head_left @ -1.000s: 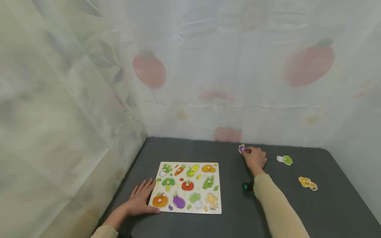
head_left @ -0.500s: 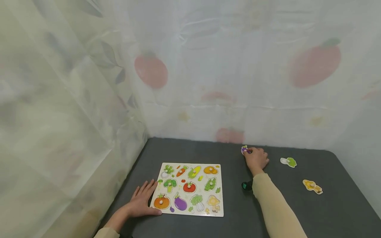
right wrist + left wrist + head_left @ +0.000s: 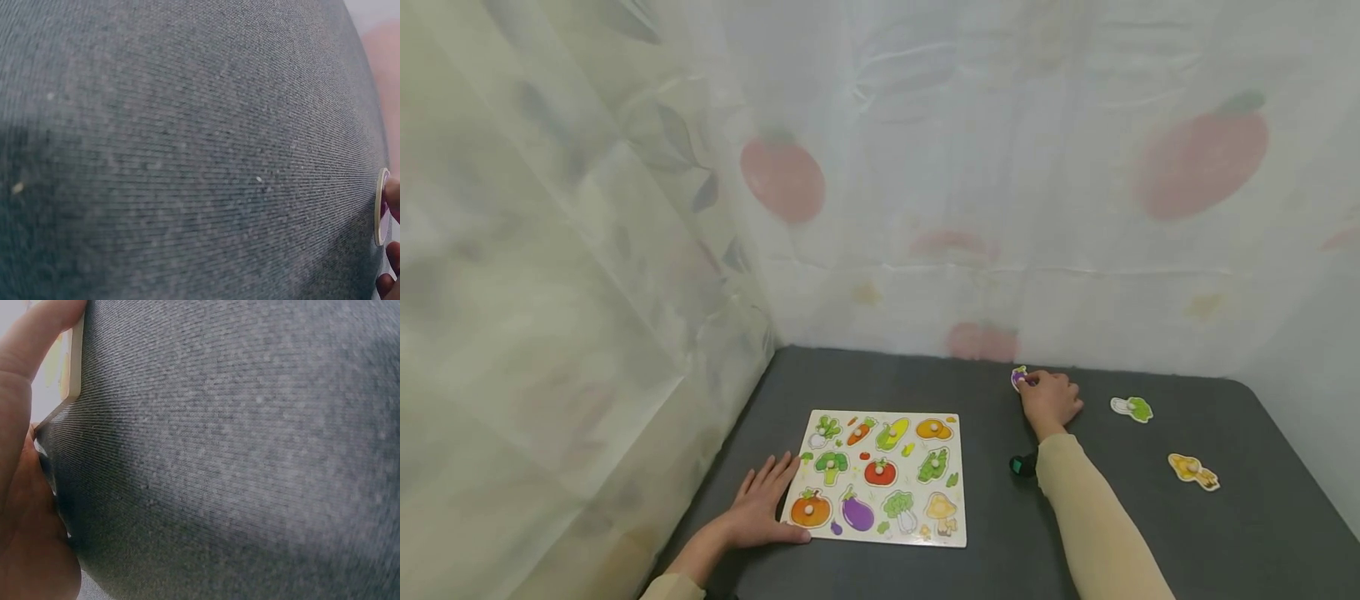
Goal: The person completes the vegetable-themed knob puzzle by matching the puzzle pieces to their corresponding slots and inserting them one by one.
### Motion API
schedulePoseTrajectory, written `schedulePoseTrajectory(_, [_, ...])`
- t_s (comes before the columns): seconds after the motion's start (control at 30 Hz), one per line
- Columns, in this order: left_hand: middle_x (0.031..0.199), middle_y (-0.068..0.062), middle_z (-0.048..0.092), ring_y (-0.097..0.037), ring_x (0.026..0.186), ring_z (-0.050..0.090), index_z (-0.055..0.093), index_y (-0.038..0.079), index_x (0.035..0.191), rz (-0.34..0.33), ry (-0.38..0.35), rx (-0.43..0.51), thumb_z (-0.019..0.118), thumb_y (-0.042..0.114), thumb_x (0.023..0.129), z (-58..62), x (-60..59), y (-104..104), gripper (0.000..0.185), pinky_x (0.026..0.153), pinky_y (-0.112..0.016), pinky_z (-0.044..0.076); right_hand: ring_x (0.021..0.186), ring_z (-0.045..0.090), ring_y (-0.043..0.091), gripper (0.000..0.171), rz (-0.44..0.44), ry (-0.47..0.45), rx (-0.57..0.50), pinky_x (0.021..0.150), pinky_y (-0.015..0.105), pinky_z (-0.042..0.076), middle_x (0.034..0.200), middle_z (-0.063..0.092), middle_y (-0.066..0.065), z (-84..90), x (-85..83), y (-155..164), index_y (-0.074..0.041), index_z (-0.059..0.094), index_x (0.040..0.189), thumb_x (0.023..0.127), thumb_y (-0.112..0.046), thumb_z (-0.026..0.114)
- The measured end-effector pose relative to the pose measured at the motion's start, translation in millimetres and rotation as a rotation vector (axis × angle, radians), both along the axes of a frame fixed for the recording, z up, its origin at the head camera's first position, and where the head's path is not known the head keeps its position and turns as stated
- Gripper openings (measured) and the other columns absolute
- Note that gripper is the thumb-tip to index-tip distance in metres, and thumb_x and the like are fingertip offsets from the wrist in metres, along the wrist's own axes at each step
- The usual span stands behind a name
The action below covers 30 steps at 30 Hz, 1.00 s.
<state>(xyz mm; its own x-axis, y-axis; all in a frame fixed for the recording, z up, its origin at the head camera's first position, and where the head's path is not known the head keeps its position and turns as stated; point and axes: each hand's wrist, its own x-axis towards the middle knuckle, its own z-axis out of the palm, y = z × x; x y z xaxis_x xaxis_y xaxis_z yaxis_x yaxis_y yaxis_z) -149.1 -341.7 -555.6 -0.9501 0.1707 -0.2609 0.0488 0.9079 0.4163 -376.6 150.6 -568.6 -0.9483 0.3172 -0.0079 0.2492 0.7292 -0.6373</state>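
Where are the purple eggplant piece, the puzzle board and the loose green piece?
purple eggplant piece [image 3: 1018, 377], head view, its purple body left of the right hand's fingertips.
puzzle board [image 3: 956, 483], head view, bare right margin.
loose green piece [image 3: 1138, 409], head view, its green leafy end.

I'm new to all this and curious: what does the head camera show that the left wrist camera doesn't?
Only the head view shows the right hand holding a purple eggplant piece, plus a green vegetable piece and a yellow piece lying loose. Only the left wrist view shows the gray cloth's weave up close. Both show the left hand touching the vegetable puzzle board's edge.
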Motion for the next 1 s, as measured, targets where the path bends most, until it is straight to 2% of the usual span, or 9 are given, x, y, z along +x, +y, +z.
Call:
schedulePoseTrajectory(0.3, [0.17,-0.015,0.014,-0.045,0.154,0.005,0.019,0.013,0.165,0.0,-0.004,0.025,0.079,0.072,0.072,0.3,0.6,0.0,0.126,0.116,-0.07,0.001,0.125,0.038,0.05,0.036,-0.009,-0.021,0.011,0.102,0.066,0.027,0.128,0.051,0.027,-0.3,-2.5,-0.2,-0.008,0.071,0.12,0.1,-0.036,0.063])
schedulePoseTrajectory(0.77, [0.17,-0.015,0.014,-0.045,0.154,0.005,0.019,0.013,0.165,0.003,0.0,0.032,0.079,0.072,0.072,1.0,0.2,0.6,0.126,0.117,-0.069,0.0,0.124,0.04,0.048,0.03,-0.009,0.003,0.016,0.1,0.066,0.028,0.125,0.053,0.027,6.9,-1.1,-3.3,-0.005,0.072,0.115,0.101,-0.03,0.061])
schedulePoseTrajectory(1.0, [0.17,-0.017,0.013,-0.046,0.154,0.004,0.018,0.012,0.165,0.005,-0.01,0.031,0.08,0.07,0.072,1.8,2.8,0.6,0.126,0.116,-0.069,0.0,0.123,0.04,0.049,0.033,0.027,0.07,0.007,0.099,0.067,0.029,0.125,0.054,0.026,7.7,-0.3,-3.7,-0.008,0.073,0.116,0.1,-0.034,0.063])
